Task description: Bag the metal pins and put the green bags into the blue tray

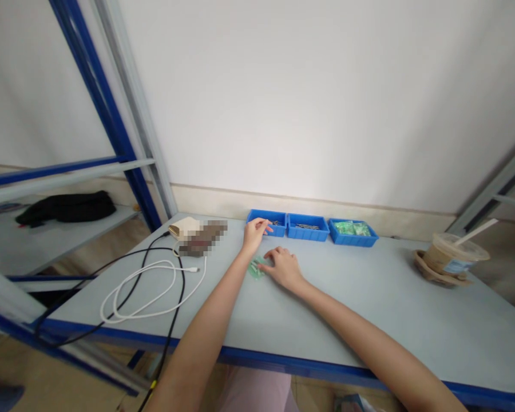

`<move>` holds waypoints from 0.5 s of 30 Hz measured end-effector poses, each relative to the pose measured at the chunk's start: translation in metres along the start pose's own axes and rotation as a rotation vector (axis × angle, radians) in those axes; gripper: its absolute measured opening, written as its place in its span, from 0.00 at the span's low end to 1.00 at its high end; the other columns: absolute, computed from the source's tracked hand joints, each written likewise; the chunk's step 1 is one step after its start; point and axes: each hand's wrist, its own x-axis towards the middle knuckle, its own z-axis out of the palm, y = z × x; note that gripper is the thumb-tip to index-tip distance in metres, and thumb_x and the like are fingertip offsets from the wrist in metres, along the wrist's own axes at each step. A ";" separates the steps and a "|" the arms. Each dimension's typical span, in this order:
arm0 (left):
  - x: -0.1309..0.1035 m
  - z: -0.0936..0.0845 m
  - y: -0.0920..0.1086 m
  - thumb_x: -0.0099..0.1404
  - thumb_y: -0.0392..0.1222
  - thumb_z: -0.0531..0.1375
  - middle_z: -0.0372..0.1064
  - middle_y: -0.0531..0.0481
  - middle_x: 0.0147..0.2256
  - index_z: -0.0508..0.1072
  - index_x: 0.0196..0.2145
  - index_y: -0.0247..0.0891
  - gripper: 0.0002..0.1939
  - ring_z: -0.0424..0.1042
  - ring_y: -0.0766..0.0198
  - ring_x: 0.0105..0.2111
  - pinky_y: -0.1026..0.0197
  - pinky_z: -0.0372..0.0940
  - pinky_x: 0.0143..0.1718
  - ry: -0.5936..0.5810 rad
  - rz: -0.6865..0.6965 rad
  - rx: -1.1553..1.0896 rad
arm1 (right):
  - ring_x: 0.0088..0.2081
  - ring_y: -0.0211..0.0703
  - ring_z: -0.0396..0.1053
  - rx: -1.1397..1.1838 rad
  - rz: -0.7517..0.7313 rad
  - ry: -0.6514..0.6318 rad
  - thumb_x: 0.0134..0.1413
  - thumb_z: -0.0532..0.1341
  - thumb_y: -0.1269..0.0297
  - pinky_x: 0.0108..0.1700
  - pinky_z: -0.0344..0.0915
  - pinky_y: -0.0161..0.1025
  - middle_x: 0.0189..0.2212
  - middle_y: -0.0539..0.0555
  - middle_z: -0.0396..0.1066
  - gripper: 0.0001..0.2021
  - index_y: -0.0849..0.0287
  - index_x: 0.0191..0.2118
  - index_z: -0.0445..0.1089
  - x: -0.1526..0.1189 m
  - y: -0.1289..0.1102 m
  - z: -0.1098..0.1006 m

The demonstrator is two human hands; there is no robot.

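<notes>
My left hand point(254, 234) is at the front of the left blue bin point(278, 230), its fingertips pinched together over the bin's near edge. Whatever is between those fingertips is too small to make out. Small metal-looking pieces lie in that bin. On the tabletop just below, a small green plastic bag point(254, 270) lies flat with some pale pieces on or in it. My right hand point(285, 268) rests beside the bag with curved fingers, its thumb pressing on the bag's right side and holding it against the table.
A middle blue bin point(308, 233) holds thin metal-looking pieces; a right blue bin point(355, 240) holds green packets point(352, 228). A drink cup point(448, 257) with a straw stands in a cardboard holder at right. White cable point(154, 313) and black cable point(182, 286) loop across the left side.
</notes>
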 end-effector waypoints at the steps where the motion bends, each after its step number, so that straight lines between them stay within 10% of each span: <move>1: -0.001 0.000 0.000 0.57 0.46 0.55 0.70 0.48 0.21 0.72 0.28 0.33 0.13 0.68 0.66 0.22 0.66 0.61 0.24 -0.001 -0.002 0.009 | 0.44 0.49 0.62 0.003 -0.002 -0.010 0.47 0.60 0.50 0.42 0.55 0.43 0.40 0.56 0.67 0.16 0.57 0.37 0.69 0.004 -0.005 0.005; 6: -0.003 0.007 0.003 0.56 0.45 0.56 0.71 0.48 0.21 0.72 0.27 0.33 0.12 0.69 0.66 0.23 0.67 0.61 0.25 -0.047 -0.085 0.015 | 0.30 0.40 0.65 0.419 0.024 -0.064 0.33 0.68 0.64 0.33 0.58 0.37 0.25 0.49 0.68 0.10 0.59 0.26 0.68 0.021 0.021 0.007; 10: -0.004 0.016 -0.002 0.60 0.46 0.52 0.73 0.46 0.24 0.73 0.30 0.32 0.15 0.71 0.66 0.25 0.67 0.61 0.24 -0.009 -0.208 -0.003 | 0.20 0.35 0.62 0.922 0.209 0.162 0.23 0.69 0.62 0.24 0.58 0.34 0.18 0.45 0.65 0.17 0.59 0.26 0.65 0.020 0.070 -0.003; 15: -0.021 0.037 -0.009 0.54 0.51 0.59 0.73 0.45 0.21 0.75 0.26 0.31 0.17 0.71 0.63 0.22 0.66 0.61 0.22 -0.137 -0.297 0.030 | 0.24 0.38 0.66 1.008 0.323 0.362 0.30 0.65 0.53 0.23 0.58 0.34 0.27 0.50 0.70 0.23 0.58 0.35 0.64 0.014 0.112 -0.024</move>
